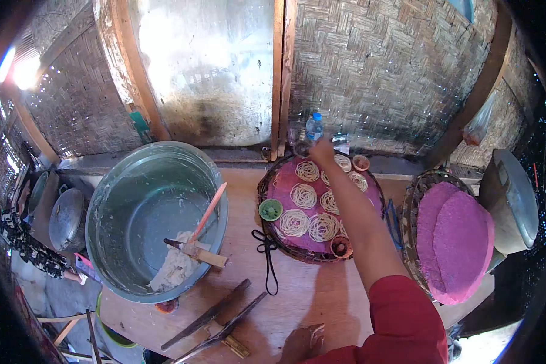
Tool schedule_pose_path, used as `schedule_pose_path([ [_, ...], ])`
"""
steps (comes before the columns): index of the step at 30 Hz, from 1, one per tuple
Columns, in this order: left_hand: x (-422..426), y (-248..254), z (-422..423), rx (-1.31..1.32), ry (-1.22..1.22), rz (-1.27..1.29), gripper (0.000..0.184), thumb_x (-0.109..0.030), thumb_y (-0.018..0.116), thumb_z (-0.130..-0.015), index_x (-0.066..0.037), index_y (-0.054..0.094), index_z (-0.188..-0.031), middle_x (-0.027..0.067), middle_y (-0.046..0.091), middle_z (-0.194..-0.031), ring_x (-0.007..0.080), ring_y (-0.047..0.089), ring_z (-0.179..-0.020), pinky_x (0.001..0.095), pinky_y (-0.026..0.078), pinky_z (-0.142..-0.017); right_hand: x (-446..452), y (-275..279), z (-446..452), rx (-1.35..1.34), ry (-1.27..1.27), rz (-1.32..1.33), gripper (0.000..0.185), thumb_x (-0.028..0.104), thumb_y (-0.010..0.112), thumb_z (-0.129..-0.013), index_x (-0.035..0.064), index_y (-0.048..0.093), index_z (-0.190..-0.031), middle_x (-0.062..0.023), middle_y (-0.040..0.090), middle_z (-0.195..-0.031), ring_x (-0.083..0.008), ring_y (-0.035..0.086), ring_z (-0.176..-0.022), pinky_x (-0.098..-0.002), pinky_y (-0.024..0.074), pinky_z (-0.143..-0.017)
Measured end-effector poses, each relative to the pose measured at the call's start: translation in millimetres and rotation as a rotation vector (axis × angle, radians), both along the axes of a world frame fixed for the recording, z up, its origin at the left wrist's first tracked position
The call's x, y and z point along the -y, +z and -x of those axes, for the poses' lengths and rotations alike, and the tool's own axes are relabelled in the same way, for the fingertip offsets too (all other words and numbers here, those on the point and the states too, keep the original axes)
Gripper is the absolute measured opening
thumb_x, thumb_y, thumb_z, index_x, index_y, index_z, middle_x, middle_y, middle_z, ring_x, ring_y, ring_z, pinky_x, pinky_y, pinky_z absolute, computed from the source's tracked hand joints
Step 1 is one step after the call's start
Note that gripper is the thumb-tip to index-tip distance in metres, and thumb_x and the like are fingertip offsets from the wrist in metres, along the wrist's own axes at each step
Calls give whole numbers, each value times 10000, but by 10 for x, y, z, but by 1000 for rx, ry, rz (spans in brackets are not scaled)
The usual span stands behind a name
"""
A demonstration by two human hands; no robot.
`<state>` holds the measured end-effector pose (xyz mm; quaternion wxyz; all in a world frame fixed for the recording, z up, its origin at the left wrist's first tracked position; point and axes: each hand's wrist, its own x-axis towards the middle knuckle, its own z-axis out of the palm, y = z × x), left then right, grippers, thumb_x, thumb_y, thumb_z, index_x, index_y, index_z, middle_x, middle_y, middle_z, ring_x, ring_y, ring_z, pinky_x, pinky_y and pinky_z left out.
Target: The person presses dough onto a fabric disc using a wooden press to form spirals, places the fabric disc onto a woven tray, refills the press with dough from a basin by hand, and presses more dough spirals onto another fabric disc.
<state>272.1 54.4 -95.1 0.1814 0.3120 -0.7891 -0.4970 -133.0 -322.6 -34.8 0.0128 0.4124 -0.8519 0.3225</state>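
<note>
My right hand point(321, 150) reaches to the far edge of a round woven tray point(262, 188), beside a water bottle point(314, 125) and a clear glass point(301, 149). Its fingers are too small and hidden to read. The tray bears a pink sheet with several coiled noodle-like rounds point(303, 196), a green bowl point(270, 210) and small reddish bowls point(341, 246). My left hand point(303, 344) is low at the table's near edge, its fingers partly hidden; what it holds, if anything, cannot be made out.
A large grey-green basin point(158, 206) at left holds dough point(177, 269) and a wooden tool point(205, 253). Dark wooden sticks point(215, 315) lie nearer. Pink round sheets point(458, 242) rest on a basket at right, beside a metal pot point(509, 200). A black cord point(269, 261) hangs from the tray.
</note>
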Motion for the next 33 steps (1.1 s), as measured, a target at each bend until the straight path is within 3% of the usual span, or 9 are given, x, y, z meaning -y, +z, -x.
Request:
schedule_pose_path([
  [7,248,512,37,363,-198,-156,332,-211,572,-819,-46,553,-1105,153,610,-1042,314,572,-997,431,454,-879,94,-85,-219,-9,-24,63,353,266,651,-709,-14,614,-922,-234,628,-940,-400,607,-892,-460,493,-792],
  [10,76,149,22,176,-82,-10,327,-212,565,-810,-28,572,-1080,154,623,-994,309,586,-950,429,453,-864,-294,380,-250,-131,11,216,330,330,650,-747,23,624,-863,-179,627,-907,-380,598,-868,-448,481,-764],
  [17,-60,99,-30,-64,-17,123,286,-145,571,-791,-20,564,-1048,134,635,-941,289,600,-830,409,459,-788,-2795,1841,26,-208,84,244,310,336,645,-774,60,626,-914,-171,634,-887,-337,610,-886,-407,478,-789],
  [20,-61,-136,29,-180,37,45,311,-40,601,-806,8,513,-1100,116,603,-931,159,588,-840,300,480,-745,-4238,2176,215,-197,-92,49,311,340,638,-785,57,629,-915,-181,636,-908,-340,609,-906,-396,475,-801],
  [22,-35,336,228,-194,-4,24,298,-27,599,-812,6,519,-1098,115,598,-950,155,582,-837,301,479,-747,-5135,2249,146,-223,-365,-16,342,348,598,-812,29,629,-930,-194,634,-960,-351,601,-940,-410,467,-796],
  [25,61,1056,742,-433,-147,2,257,-56,598,-845,-1,543,-1090,102,591,-969,149,572,-848,297,473,-757,-6384,1751,579,-293,-489,28,356,317,611,-826,45,603,-1055,-192,631,-926,-336,606,-897,-423,456,-774],
  [27,298,1155,1266,-491,-265,335,266,-87,593,-855,-2,547,-1103,100,588,-977,172,576,-865,289,457,-783,-7006,1314,777,-123,-543,37,354,306,627,-818,15,602,-1018,-195,629,-913,-297,607,-884,-405,452,-785],
  [29,462,1468,1750,-443,-309,442,292,-169,632,-812,-35,583,-1067,167,597,-1030,291,604,-884,381,458,-754,-7263,902,812,-131,-594,67,368,301,627,-821,3,586,-1034,-195,622,-921,-280,602,-877,-396,453,-773],
  [33,857,1214,2765,-298,-171,775,299,-305,668,-763,-37,677,-895,166,635,-972,338,595,-915,448,470,-787,-7497,381,861,143,-673,217,407,308,629,-821,39,558,-1119,-154,622,-966,-256,602,-850,-360,481,-723],
])
